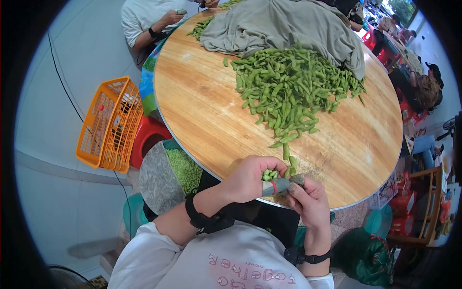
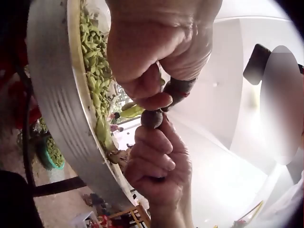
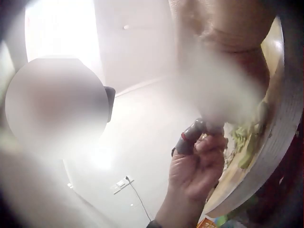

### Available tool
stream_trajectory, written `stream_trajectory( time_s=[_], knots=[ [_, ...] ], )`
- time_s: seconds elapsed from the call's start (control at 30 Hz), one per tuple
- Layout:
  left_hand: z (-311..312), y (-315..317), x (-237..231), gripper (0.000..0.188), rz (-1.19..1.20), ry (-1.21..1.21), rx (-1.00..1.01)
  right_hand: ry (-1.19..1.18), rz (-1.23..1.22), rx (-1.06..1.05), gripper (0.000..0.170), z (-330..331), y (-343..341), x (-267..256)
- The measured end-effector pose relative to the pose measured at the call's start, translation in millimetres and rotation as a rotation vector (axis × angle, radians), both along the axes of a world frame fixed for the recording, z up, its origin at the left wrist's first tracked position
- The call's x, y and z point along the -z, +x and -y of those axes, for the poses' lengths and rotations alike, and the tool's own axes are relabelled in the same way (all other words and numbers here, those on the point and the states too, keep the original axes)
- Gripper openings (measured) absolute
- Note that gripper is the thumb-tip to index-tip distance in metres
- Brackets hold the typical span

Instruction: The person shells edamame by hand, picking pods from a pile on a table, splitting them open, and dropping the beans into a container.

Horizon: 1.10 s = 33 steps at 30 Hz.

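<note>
In front of my chest, my two hands meet over the near edge of the round table. My left hand (image 1: 243, 180) is curled, with shelled green soybeans (image 1: 270, 174) tucked in its fingers. A grey cover with a red band (image 1: 276, 187) sits on its thumb. A soybean pod (image 2: 132, 111) juts out between the hands in the left wrist view. Opposite, my right hand (image 1: 310, 200) pinches at the pod's end with thumb and forefinger; a dark grey cover (image 2: 152, 119) caps one fingertip. The pinched end is hidden by the fingers.
A heap of soybean pods (image 1: 288, 86) spreads over the wooden table (image 1: 192, 101), partly under a grey-green cloth (image 1: 279, 24). Shelled beans (image 1: 185, 168) lie in a container below, left of my left arm. An orange crate (image 1: 108, 123) stands by a red stool (image 1: 149, 139). Another person (image 1: 144, 24) sits across.
</note>
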<state>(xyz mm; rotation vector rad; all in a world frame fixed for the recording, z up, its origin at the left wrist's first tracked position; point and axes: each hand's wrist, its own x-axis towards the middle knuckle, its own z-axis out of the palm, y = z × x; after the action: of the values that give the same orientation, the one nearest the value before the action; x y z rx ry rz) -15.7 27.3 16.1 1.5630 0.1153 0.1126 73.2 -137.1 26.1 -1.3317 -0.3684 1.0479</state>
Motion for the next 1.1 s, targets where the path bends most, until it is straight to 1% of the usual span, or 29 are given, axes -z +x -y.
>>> stream_trajectory(
  time_s=[0.03,0.07,0.13,0.27,0.33,0.37,0.43,0.47,0.5,0.53,0.57,0.6,0.63,0.67,0.7,0.73,0.77,0.8,0.83,0.87,0.9,0.97,1.0,1.03,1.07,1.1],
  knots=[
    [-1,1,3,0.015,0.079,0.066,0.003,0.072,-0.084,-0.027,0.011,1,1,1],
    [-2,0,6,0.015,0.083,0.064,-0.003,0.070,-0.080,-0.033,0.011,1,1,0],
    [-4,-1,10,0.015,-0.084,-0.773,0.118,0.146,-0.311,0.038,0.012,1,-1,-4],
    [-3,-1,8,0.018,-0.073,-0.826,0.140,0.198,-0.337,0.036,0.015,9,9,2],
    [-2,0,6,0.018,-0.146,-0.482,0.025,-0.089,0.333,0.178,0.018,8,11,5],
    [-4,1,6,0.018,-0.147,-0.484,0.024,-0.092,0.331,0.176,0.018,6,12,3],
    [-6,2,7,0.016,-0.065,0.119,0.050,-0.089,0.543,0.422,0.021,0,15,-7],
    [-5,2,5,0.016,-0.068,0.118,0.050,-0.065,0.609,0.354,0.021,-6,9,-13],
    [-4,3,0,0.016,-0.101,0.288,0.063,-0.139,0.680,0.206,0.018,-9,6,-18],
    [-3,5,-4,0.018,-0.130,0.460,0.076,-0.105,0.715,0.149,0.016,-13,5,-11],
    [-3,6,-4,0.018,-0.126,0.462,0.078,-0.071,0.751,0.091,0.014,-17,5,-5],
    [-3,6,-5,0.023,-0.132,0.513,0.042,-0.136,0.736,0.109,0.010,-18,5,-6],
    [-3,6,-5,0.029,-0.140,0.562,0.003,-0.135,0.738,0.106,0.010,-18,6,-2],
    [-2,5,-7,0.029,-0.140,0.562,0.001,-0.076,0.650,0.146,0.009,-18,7,6],
    [-1,5,-11,0.033,-0.037,0.471,-0.077,-0.018,0.560,0.188,0.008,-18,8,9],
    [0,6,-14,0.037,0.068,0.378,-0.152,-0.018,0.562,0.190,0.008,-16,10,6],
    [-1,7,-13,0.037,0.074,0.379,-0.150,0.027,0.246,0.172,0.008,-13,13,0],
    [-3,7,-12,0.039,0.163,0.388,-0.082,0.071,-0.070,0.149,0.008,-11,15,-4],
    [-4,7,-11,0.041,0.250,0.397,-0.014,0.072,-0.066,0.149,0.008,-11,15,-2],
    [-5,5,-12,0.040,0.367,0.460,0.027,0.153,-0.279,0.177,0.008,-11,14,1],
    [-6,8,-9,0.040,0.370,0.460,0.026,0.234,-0.492,0.203,0.009,-11,14,5],
    [-6,14,1,0.033,0.470,0.271,0.010,0.262,-0.522,0.205,0.010,-12,13,9],
    [-5,13,1,0.033,0.471,0.270,0.009,0.222,-0.435,0.207,0.009,-12,12,7],
    [-4,12,1,0.026,0.296,0.055,0.043,0.182,-0.350,0.208,0.009,-13,11,5],
    [-2,10,2,0.020,0.118,-0.159,0.077,0.179,-0.351,0.208,0.009,-13,9,2],
    [0,9,5,0.020,0.116,-0.162,0.075,0.111,-0.117,0.199,0.009,-14,8,-2]
  ],
)
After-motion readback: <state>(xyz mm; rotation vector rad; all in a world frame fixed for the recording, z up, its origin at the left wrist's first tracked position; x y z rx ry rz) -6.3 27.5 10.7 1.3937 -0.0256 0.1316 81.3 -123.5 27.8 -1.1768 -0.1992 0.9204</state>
